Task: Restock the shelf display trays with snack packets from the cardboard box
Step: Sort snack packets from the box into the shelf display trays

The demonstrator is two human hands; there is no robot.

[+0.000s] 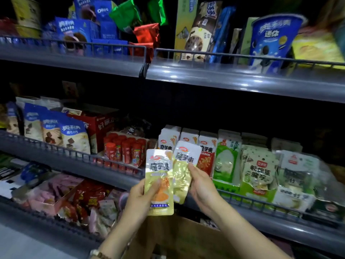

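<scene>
Just in front of the grey wire shelf rail (248, 200), above the brown cardboard box (179, 240): fingers of the left hand (141, 199) pinch one yellow foil snack packet (158, 176); fingers of the right hand (202, 187) pinch the overlapped second packet (182, 174).

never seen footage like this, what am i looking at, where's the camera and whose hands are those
There is no machine here. This is one picture from a wide-angle camera worn on a person's head, looking forward and down, so the two bare arms coming in from the bottom are the wearer's own. The left hand holds a yellow snack packet. The right hand holds a second packet of the same look, partly behind the first. Below the hands is a brown cardboard box. In front are store shelves. On the middle shelf similar packets stand upright, with green-and-white packs to their right and red tubes to their left.
</scene>
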